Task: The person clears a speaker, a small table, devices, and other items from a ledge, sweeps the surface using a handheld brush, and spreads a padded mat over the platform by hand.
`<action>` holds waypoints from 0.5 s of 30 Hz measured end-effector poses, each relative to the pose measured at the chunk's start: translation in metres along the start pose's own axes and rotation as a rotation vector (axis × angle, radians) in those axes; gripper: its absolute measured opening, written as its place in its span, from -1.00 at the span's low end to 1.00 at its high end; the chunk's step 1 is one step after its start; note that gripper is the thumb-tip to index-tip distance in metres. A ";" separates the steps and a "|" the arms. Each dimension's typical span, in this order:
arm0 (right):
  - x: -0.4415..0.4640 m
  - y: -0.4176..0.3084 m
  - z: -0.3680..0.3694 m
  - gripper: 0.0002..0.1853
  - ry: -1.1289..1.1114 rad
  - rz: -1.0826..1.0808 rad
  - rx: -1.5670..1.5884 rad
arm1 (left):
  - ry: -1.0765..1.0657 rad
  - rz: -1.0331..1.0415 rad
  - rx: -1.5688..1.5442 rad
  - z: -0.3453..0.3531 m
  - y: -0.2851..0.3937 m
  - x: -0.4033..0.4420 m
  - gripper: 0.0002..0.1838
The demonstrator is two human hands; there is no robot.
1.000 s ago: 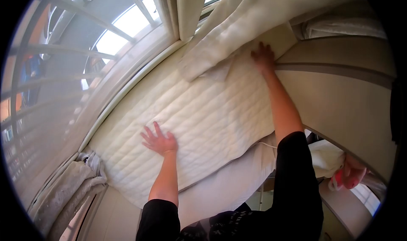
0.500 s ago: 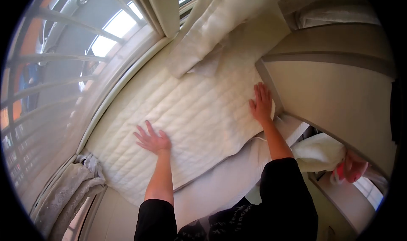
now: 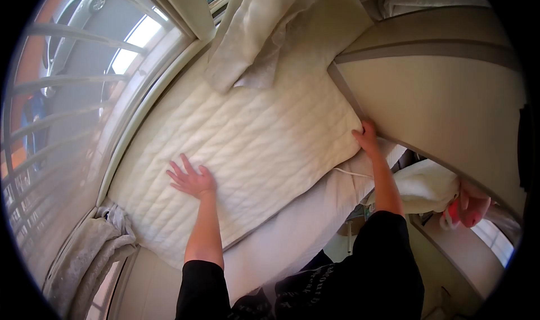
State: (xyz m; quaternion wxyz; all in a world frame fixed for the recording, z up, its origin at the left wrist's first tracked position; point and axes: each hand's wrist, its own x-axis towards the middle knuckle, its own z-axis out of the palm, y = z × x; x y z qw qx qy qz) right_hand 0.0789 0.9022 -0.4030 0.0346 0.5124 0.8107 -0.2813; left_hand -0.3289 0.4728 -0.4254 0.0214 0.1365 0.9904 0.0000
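A cream quilted pad [image 3: 259, 145] covers most of a bed, over a pale sheet [image 3: 298, 235] that shows along the near side. My left hand [image 3: 193, 179] lies flat on the pad's left half with its fingers spread. At the pad's right corner, beside a beige panel [image 3: 427, 100], my right hand [image 3: 367, 139] has its thumb on top and its fingers bent round the edge, gripping it. A white cord [image 3: 353, 173] comes out from under the pad close to that hand.
A barred window [image 3: 73, 100] runs along the left. One pale curtain [image 3: 247, 38] hangs over the pad's far end; another gathered curtain [image 3: 90, 258] is at lower left. Right of my right arm are a cream cloth [image 3: 427, 190] and a red and pink item [image 3: 469, 204].
My right hand has come from the far right part of the pad down to its near right corner and closed on the edge. My left hand stays spread on the pad. The view has shifted.
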 end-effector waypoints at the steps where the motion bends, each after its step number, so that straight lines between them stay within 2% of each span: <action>1: -0.002 -0.013 -0.005 -0.62 0.004 0.080 0.191 | 0.005 0.004 0.001 0.001 0.000 0.000 -0.18; 3: -0.002 -0.052 -0.015 -0.66 0.017 0.238 0.572 | 0.013 0.011 0.000 0.002 0.000 0.001 -0.17; 6: 0.004 -0.064 -0.032 -0.60 -0.021 0.233 0.475 | 0.037 0.022 -0.006 0.003 -0.001 0.001 -0.18; 9: 0.003 -0.065 -0.053 -0.51 -0.103 0.207 -0.393 | 0.059 0.040 -0.012 0.003 -0.002 0.001 -0.20; 12: -0.002 -0.073 -0.031 -0.46 0.124 -0.205 -0.626 | 0.023 0.019 0.005 0.003 0.000 0.003 -0.19; 15: 0.018 -0.084 0.009 -0.41 0.264 -0.095 -0.401 | 0.005 0.003 0.018 0.003 -0.001 0.002 -0.18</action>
